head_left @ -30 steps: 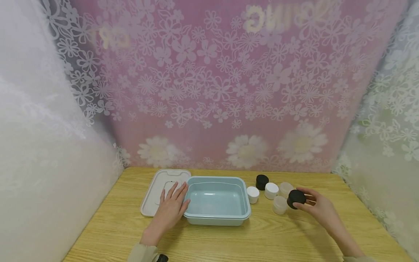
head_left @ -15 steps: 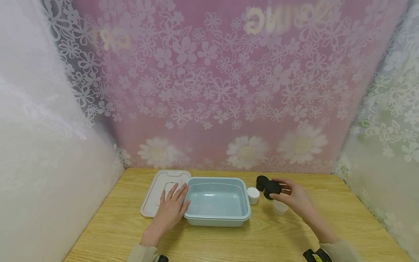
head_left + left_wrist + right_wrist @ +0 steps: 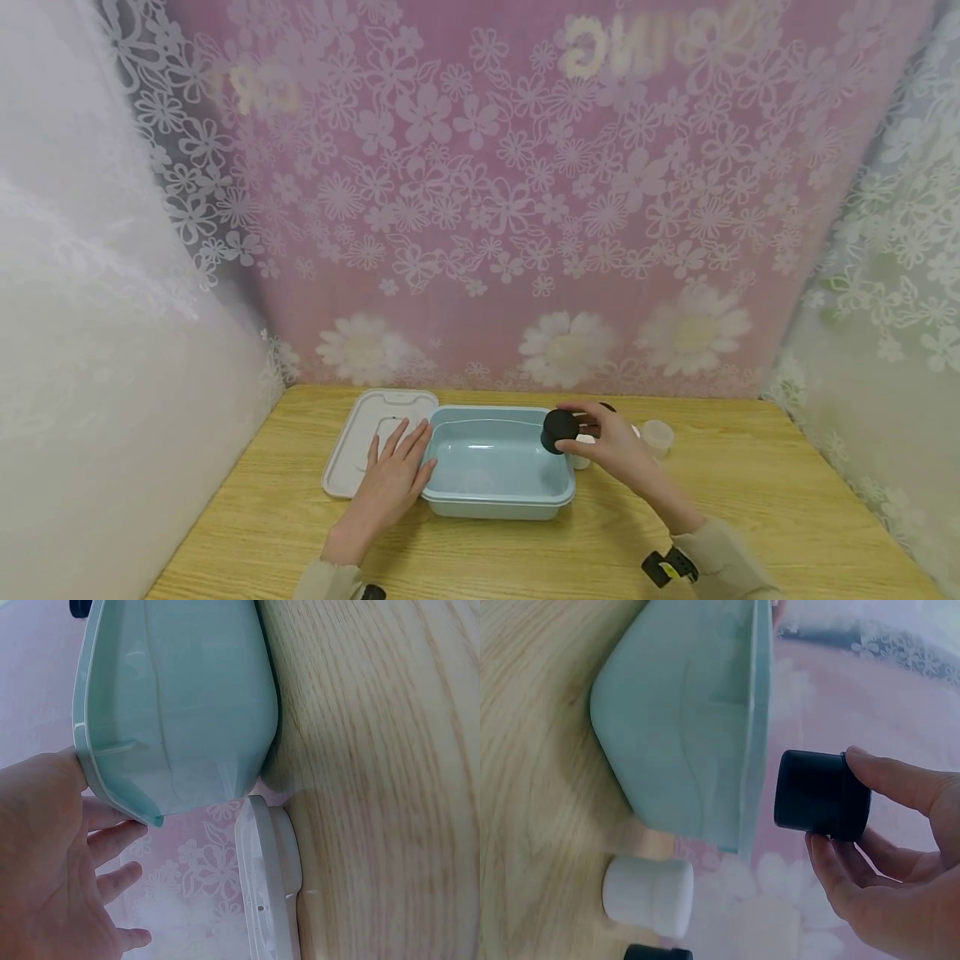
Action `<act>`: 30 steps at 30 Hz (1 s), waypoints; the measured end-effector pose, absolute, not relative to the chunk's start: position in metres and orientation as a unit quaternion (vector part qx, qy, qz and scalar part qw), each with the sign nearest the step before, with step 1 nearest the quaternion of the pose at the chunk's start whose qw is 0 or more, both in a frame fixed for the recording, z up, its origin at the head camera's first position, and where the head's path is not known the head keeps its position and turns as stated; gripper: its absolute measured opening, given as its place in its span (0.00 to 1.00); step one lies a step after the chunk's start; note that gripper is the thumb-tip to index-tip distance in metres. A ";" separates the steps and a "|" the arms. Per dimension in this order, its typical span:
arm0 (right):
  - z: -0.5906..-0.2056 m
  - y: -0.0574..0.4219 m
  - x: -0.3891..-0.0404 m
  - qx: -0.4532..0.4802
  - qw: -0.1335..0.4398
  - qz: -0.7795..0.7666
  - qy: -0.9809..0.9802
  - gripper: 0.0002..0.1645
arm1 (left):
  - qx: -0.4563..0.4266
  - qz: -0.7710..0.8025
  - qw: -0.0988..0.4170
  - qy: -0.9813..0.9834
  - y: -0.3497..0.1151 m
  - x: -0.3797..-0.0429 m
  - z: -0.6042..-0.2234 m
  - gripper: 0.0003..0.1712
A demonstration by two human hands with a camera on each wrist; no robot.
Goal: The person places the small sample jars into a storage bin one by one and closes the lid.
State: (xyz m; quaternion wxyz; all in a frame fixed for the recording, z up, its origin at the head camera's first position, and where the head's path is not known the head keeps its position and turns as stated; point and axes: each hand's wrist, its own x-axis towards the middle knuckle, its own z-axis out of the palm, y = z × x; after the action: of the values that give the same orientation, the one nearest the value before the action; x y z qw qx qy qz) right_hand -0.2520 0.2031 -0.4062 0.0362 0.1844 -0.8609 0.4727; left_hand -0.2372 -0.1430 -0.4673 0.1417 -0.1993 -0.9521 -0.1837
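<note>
A light blue plastic tub [image 3: 495, 507] stands on the wooden table, its inside bare. My left hand [image 3: 392, 482] rests on the tub's left rim with fingers spread and mostly straight; the left wrist view has the thumb side against that rim. My right hand [image 3: 618, 450] pinches a small black lidded jar [image 3: 559, 431] by its lid, thumb on one side and fingers on the other. That jar is raised just above the tub's right rim, as the right wrist view [image 3: 821, 795] confirms. A white jar [image 3: 646, 896] stands beside the tub, partly hidden by my right hand in the head view.
The tub's white lid [image 3: 347, 467] lies flat at its left, partly behind my left hand. A translucent jar [image 3: 657, 437] stands right of my right hand, and a second black jar [image 3: 607, 407] shows just behind it. Patterned curtains enclose the table's back and sides.
My right hand has carried the black jar leftward from the right side of the group, over the other jars, to the tub's right rim. The left hand has stayed still.
</note>
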 end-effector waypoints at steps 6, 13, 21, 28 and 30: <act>-0.421 0.186 -0.260 0.224 0.027 0.454 -0.862 0.33 | -0.200 -0.183 0.148 -0.951 -0.143 -0.236 -0.467 0.30; -0.434 0.173 -0.270 0.283 -0.012 0.430 -0.857 0.32 | -0.202 -0.185 0.153 -0.949 -0.143 -0.236 -0.466 0.30; -0.436 0.158 -0.271 0.325 -0.032 0.388 -0.862 0.30 | -0.203 -0.185 0.154 -0.949 -0.142 -0.236 -0.466 0.30; -0.440 0.149 -0.274 0.339 -0.035 0.301 -0.891 0.28 | -0.200 -0.182 0.151 -0.951 -0.142 -0.236 -0.465 0.30; -0.440 0.147 -0.274 0.342 -0.039 0.270 -0.899 0.28 | -0.199 -0.182 0.150 -0.951 -0.142 -0.236 -0.465 0.30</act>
State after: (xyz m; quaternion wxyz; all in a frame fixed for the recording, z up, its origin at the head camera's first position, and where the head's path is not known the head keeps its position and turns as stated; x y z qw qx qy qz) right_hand -0.2738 0.1468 -0.4403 -0.0389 0.3421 -0.8992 0.2702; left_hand -0.2355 -0.1419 -0.4651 0.1496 -0.1992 -0.9512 -0.1823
